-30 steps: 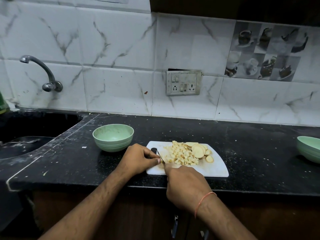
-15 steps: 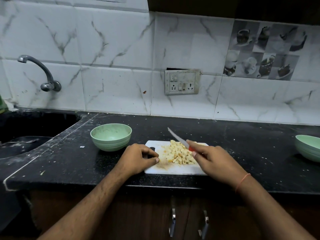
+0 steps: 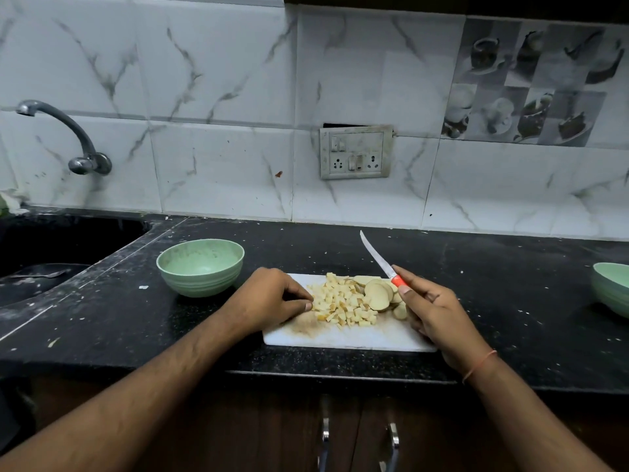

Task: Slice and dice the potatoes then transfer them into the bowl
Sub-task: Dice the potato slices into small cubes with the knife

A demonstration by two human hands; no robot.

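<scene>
While the right hand grips the knife with its blade raised toward the far wall, clear of the food, the left hand rests curled at the edge of the dice on the board, seemingly corralling them. Uncut slices wait to the right. The bowl sits empty just left of the board.

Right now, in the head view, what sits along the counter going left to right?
Sink → green bowl → left hand → diced potato → potato slices → right hand gripping the knife → second green bowl at the right edge.
</scene>
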